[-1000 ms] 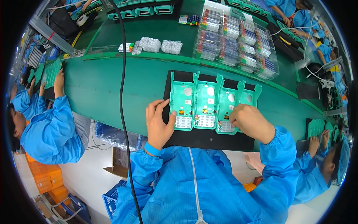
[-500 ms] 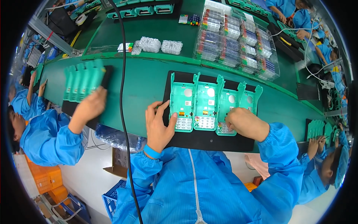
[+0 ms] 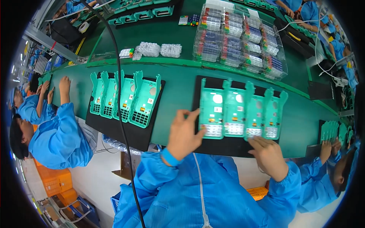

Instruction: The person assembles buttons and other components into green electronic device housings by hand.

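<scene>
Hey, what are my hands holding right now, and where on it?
Nothing is lifted. The left hand touches the left edge of the black tray; the right hand rests on the tray's near edge, below the green housings.

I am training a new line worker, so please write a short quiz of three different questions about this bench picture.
1. True or false: the black tray in front of the person carries four green housings.
2. Which hand touches the leftmost housing on that tray? A) left hand B) right hand C) neither
3. Fill in: the second black tray, further along the green belt on the person's left, lies in front of a ____ in a blue coat.

Key
1. True.
2. A: its fingers lie at the left edge of that housing; the right hand rests at the tray's near edge, below the third housing.
3. Co-worker.
</scene>
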Available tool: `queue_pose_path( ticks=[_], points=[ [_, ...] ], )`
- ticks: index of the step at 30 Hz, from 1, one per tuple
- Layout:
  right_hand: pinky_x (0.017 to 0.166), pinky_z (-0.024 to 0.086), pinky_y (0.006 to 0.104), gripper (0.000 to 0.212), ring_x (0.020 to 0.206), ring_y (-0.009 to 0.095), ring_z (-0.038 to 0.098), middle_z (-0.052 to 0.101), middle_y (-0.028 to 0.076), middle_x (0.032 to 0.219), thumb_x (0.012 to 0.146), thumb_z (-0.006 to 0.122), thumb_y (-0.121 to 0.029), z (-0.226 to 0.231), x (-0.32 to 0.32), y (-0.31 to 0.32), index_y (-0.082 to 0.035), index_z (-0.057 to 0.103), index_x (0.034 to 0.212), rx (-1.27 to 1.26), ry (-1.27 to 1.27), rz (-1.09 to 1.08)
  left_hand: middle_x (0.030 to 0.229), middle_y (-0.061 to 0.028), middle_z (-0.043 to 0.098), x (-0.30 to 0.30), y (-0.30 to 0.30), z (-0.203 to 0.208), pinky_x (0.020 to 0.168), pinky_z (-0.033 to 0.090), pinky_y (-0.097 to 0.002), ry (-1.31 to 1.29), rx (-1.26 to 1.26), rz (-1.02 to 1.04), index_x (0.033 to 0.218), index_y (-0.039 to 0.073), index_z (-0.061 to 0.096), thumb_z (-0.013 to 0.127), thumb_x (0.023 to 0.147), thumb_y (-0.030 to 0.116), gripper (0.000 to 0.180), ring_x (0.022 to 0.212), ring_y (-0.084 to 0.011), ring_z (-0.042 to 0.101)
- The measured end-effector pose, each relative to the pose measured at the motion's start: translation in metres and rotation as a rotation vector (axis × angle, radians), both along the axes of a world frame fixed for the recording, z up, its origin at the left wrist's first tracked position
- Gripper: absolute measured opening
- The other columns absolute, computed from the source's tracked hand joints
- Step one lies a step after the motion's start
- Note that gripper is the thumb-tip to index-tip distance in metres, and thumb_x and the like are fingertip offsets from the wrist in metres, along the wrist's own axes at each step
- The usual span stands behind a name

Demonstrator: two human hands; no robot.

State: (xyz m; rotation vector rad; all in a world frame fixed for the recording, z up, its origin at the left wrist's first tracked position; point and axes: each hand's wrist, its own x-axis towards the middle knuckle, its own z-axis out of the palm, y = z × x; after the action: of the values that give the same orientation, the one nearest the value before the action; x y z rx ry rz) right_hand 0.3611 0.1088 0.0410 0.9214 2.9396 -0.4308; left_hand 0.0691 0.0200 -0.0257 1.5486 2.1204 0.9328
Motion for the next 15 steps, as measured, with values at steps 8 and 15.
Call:
queue_pose_path(
  ticks=[8, 15],
  points=[
    [0.072, 0.056, 0.0513, 0.009, 0.082, 0.043, 0.071, 0.074, 0.023, 0.090, 0.087, 0.071, -0.005, -0.011, 0.109, 0.022, 0.001, 0.074, 0.094, 0.111, -0.151, -0.483, 0.125, -0.0308, 0.052, 0.134, 0.073, -0.020, 0.098, 0.051, -0.0482, -0.107, 0.070, -0.220, 0.141, -0.006, 0.053, 0.079, 0.087, 0.019, 0.065, 0.113, -0.0468, 0.058],
    [0.089, 0.056, 0.0495, 0.021, 0.103, 0.044, 0.069, 0.073, 0.023, 0.112, 0.089, 0.061, 0.001, 0.002, 0.005, 0.021, 0.003, 0.072, 0.107, 0.188, 0.279, -0.308, 0.126, -0.0259, 0.058, 0.144, 0.027, -0.020, 0.099, 0.051, -0.0503, -0.417, 0.031, -0.731, 0.134, -0.003, 0.056, 0.071, 0.094, 0.025, 0.050, 0.116, -0.0435, 0.059]
  ],
)
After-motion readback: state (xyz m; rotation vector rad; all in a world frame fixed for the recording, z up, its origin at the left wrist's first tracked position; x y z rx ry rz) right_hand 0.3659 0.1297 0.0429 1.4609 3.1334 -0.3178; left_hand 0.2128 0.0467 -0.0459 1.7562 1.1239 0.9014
